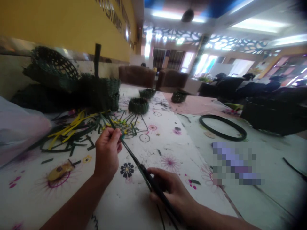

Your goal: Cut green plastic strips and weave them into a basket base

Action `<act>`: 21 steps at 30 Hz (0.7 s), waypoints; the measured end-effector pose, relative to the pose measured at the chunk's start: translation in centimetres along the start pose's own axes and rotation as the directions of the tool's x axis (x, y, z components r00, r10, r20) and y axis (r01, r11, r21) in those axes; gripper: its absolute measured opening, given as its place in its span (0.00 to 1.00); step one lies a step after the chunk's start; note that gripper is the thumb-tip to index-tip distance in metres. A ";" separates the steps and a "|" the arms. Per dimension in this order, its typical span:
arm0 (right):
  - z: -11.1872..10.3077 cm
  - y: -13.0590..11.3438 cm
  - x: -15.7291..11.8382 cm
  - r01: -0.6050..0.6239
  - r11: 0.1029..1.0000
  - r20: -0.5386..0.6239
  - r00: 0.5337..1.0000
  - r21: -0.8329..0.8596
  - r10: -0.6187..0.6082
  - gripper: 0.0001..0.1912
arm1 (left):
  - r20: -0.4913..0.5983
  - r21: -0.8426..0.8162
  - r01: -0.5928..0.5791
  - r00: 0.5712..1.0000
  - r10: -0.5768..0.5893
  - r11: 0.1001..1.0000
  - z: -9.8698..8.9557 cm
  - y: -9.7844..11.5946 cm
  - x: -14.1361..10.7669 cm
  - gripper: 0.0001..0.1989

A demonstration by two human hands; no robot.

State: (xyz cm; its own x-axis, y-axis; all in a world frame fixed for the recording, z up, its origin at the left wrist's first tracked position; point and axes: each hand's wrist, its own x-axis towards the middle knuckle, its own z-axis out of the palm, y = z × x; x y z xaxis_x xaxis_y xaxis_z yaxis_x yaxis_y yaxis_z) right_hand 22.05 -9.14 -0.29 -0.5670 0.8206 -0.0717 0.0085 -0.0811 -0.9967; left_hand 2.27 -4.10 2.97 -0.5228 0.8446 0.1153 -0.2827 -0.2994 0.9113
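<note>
My left hand (109, 151) is closed, thumb and fingers pinching a thin dark green strip (131, 152) above the flowered tablecloth. The strip slants down to the right, toward my right hand (174, 191). That hand is curled around a thicker, long dark piece (159, 193) lying along the strip. Blur hides whether it is a tool or more strip material. Beyond my left hand lies a loose heap of green and yellow strips (72, 127). A small yellowish object with a dark tip (60, 171) rests left of my left forearm.
Dark woven baskets (100, 92) are stacked at the back left, and small round ones (138, 105) stand further along the table. A dark hoop (223, 127) lies to the right, beyond a blurred-out purple item (235, 163). A pale plastic bag (21, 127) sits at the left edge.
</note>
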 end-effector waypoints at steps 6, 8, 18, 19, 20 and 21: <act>-0.2 -0.3 -0.3 -0.024 0.999 0.052 0.998 0.027 0.023 0.13 | 0.001 -0.023 0.004 1.000 -0.004 1.000 0.0 -0.2 0.0 0.15; -0.2 -0.6 -0.5 -0.020 1.000 0.056 0.998 -0.002 0.020 0.10 | 0.009 -0.034 -0.001 1.000 0.001 0.999 -0.1 -0.1 0.2 0.14; 0.0 0.3 -0.2 0.041 0.996 -0.020 0.999 -0.077 -0.042 0.14 | 0.024 -0.014 -0.081 0.996 0.081 0.997 -0.2 0.3 0.5 0.15; -0.1 0.4 -0.1 0.048 0.996 -0.020 0.999 -0.071 -0.050 0.15 | 0.039 -0.006 -0.066 0.997 0.066 0.998 -0.2 0.2 0.3 0.15; -0.1 0.4 -0.1 0.056 0.996 -0.016 0.998 -0.070 -0.057 0.15 | 0.047 -0.001 -0.053 0.997 0.053 0.999 -0.1 0.1 0.1 0.15; -0.2 0.4 -0.1 0.060 0.996 -0.009 0.998 -0.072 -0.061 0.15 | 0.049 -0.001 -0.044 0.998 0.044 0.999 -0.1 0.0 -0.1 0.15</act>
State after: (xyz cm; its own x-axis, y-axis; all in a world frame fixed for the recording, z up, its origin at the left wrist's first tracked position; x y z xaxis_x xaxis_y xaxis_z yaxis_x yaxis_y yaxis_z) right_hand 22.24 -9.14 -0.70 -0.5591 0.8290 -0.0109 0.0333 0.0093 -0.9994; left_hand 2.22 -4.23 2.95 -0.4946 0.8513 0.1748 -0.2598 -0.3368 0.9050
